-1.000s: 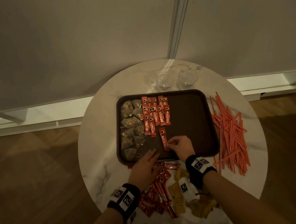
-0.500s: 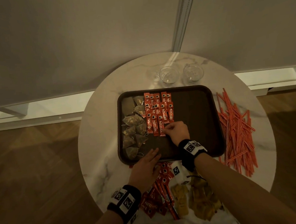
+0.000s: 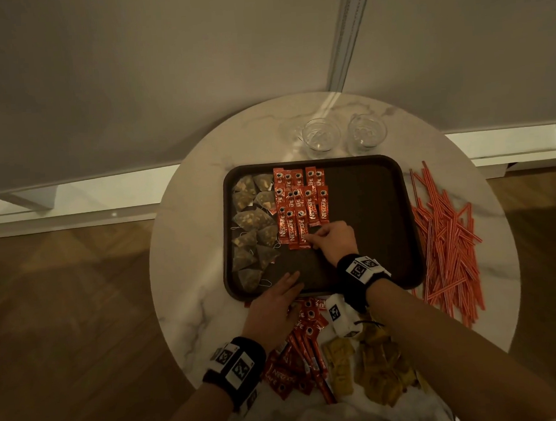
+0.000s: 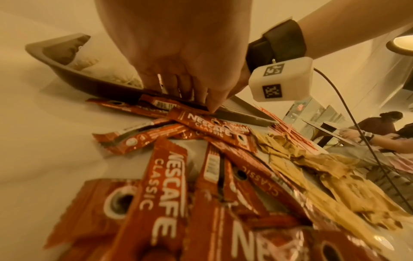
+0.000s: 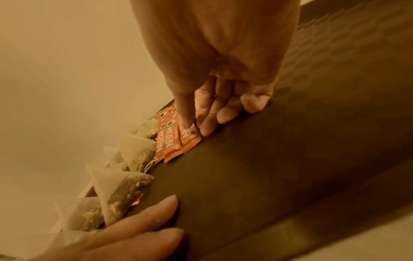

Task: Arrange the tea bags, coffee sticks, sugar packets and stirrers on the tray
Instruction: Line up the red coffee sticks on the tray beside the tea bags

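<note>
I'm touching glossy red foil coffee sticks (image 3: 299, 228) on a matt dark plastic tray (image 3: 367, 205), fine textured floor. Tea bags (image 5: 125, 190) are looking like sheer mesh. Table (image 3: 189, 274) is showing polished marble; sugar packets (image 4: 335, 185) matt brown paper.

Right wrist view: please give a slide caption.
Right hand sets a coffee stick beside others on the tray.

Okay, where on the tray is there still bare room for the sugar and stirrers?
The tray's right half is bare, from the coffee sticks and right hand to its right rim. Crowded: tea bags fill the left edge; the left hand covers the near rim.
</note>
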Tool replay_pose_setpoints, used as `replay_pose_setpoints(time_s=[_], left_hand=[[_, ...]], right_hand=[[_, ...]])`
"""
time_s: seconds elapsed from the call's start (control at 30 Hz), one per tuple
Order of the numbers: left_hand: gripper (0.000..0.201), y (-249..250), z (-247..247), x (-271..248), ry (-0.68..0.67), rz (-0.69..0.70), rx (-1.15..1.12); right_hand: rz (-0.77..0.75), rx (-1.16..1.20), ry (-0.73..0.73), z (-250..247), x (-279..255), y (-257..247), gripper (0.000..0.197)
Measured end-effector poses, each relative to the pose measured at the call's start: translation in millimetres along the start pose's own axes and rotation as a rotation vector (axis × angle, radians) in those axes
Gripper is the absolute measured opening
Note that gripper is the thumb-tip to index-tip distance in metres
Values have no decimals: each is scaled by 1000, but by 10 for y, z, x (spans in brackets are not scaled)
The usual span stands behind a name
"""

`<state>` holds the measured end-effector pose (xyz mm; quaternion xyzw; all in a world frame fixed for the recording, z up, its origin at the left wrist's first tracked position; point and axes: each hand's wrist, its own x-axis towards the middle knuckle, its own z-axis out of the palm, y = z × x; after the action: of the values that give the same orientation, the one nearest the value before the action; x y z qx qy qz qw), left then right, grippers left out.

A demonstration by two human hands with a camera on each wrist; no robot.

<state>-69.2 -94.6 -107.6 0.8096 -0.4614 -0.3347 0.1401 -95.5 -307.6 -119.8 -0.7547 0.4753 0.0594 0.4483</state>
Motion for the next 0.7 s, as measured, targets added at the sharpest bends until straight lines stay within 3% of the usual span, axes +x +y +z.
replay_pose_setpoints(time_s=[0.13,0.27,0.4,0.7], left_hand=[[46,32,-113,-33,25,-24,-118],[28,-52,-177,-239,257,-5,-184],[14,-206,-123,-558,403,-81,-282],[22,-409,143,-1032,203,-369,-188]], right_hand=[[-36,51,-6,-49,-141,35,18],[-137,73,-15,-133,-516,91,10],[-224,92,-89,-163,-1064,246,10],[-217,-209,-325,87,-1781,651,17]])
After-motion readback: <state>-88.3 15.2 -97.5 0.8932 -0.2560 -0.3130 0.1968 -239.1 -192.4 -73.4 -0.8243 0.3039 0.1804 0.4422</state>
